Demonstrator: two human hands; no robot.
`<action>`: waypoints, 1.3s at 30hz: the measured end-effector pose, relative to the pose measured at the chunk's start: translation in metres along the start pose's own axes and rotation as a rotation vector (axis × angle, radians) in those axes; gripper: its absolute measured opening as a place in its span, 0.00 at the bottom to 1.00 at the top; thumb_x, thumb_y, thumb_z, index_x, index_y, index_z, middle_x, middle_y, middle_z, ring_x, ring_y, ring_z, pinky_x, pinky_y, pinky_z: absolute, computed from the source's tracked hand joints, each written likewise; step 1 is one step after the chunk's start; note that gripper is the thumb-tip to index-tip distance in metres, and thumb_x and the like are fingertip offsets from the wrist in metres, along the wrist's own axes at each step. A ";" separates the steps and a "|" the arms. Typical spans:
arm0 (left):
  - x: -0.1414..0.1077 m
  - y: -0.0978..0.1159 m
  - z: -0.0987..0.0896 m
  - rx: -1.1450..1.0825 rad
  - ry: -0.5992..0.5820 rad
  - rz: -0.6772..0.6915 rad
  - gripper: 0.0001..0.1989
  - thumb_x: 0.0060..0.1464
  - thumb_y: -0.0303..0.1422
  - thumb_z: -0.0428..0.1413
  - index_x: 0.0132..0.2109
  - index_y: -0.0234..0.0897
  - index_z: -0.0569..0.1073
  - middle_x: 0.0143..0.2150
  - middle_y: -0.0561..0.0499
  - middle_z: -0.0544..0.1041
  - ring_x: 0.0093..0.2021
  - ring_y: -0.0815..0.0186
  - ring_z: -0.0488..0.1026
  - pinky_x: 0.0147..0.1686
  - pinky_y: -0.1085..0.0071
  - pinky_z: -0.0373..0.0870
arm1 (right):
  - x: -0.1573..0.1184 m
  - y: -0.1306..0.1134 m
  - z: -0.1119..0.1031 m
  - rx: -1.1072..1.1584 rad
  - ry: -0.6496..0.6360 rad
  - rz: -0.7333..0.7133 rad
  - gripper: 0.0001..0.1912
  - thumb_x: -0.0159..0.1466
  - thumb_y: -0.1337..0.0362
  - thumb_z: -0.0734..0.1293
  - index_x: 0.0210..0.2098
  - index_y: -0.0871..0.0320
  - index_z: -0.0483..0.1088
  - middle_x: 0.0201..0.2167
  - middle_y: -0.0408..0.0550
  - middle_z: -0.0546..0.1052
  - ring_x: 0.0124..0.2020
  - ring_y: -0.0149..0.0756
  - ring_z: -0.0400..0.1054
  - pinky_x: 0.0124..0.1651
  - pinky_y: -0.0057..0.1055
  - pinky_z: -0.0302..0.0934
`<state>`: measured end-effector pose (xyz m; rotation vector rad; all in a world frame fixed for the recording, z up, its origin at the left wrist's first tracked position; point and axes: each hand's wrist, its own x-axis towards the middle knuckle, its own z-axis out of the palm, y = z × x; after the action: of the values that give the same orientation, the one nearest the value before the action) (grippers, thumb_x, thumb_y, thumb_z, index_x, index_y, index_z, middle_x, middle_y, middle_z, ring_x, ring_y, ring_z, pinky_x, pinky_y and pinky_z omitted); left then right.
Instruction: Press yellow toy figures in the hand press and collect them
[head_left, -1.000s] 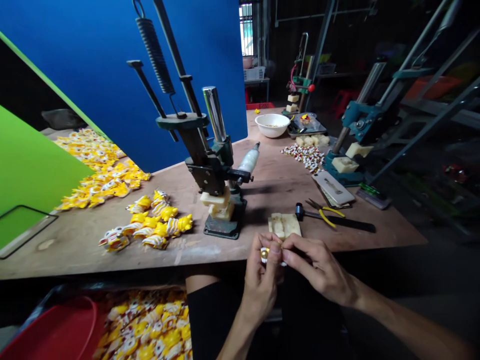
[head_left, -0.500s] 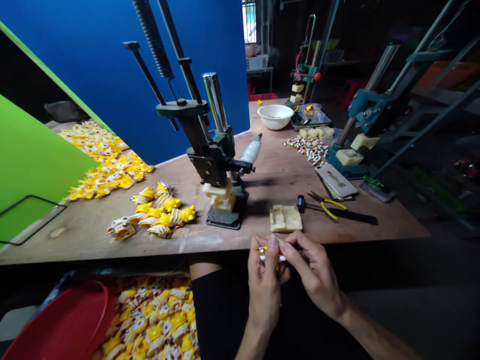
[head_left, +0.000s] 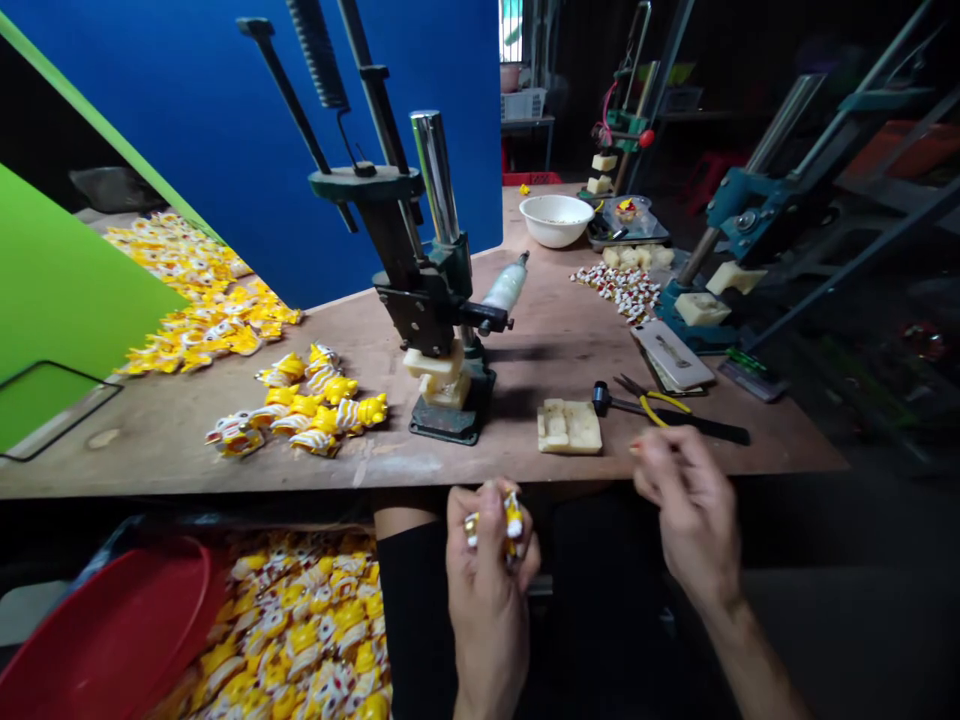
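In the head view, the left hand (head_left: 489,590) curls around 1 yellow-and-white figure (head_left: 514,520) in front of the counter (head_left: 435,470), which a loosened grip could drop, while the right hand (head_left: 694,510) pinches closed, its contents unclear.

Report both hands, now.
Left hand: closed, holding small yellow-and-white plastic pieces.
Right hand: closed, fingers pinched; cannot tell what, if anything, they grip.
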<state>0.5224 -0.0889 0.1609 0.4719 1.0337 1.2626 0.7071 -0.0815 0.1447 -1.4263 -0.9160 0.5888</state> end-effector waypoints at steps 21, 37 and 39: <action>0.095 -0.029 0.032 0.268 -0.433 0.248 0.25 0.72 0.47 0.59 0.71 0.50 0.75 0.75 0.46 0.72 0.74 0.53 0.70 0.74 0.58 0.66 | 0.050 0.010 0.013 -0.293 -0.538 -0.314 0.24 0.74 0.57 0.73 0.67 0.49 0.70 0.62 0.50 0.79 0.60 0.43 0.76 0.63 0.38 0.71; 0.123 -0.043 0.027 0.605 -0.360 0.461 0.17 0.63 0.42 0.69 0.55 0.41 0.82 0.55 0.43 0.80 0.57 0.55 0.79 0.62 0.58 0.75 | 0.089 0.053 -0.002 -0.437 -0.619 -0.352 0.10 0.74 0.61 0.72 0.55 0.54 0.77 0.52 0.51 0.83 0.55 0.46 0.78 0.58 0.43 0.71; 0.120 -0.043 0.028 0.562 -0.344 0.446 0.16 0.63 0.42 0.69 0.52 0.40 0.81 0.54 0.43 0.80 0.55 0.56 0.80 0.58 0.59 0.79 | 0.083 0.050 -0.001 -0.405 -0.568 -0.339 0.13 0.75 0.61 0.71 0.58 0.53 0.76 0.55 0.52 0.83 0.56 0.46 0.78 0.59 0.42 0.72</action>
<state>0.5646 0.0171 0.0965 1.3637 1.0073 1.2000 0.7624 -0.0096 0.1112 -1.4289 -1.7702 0.5791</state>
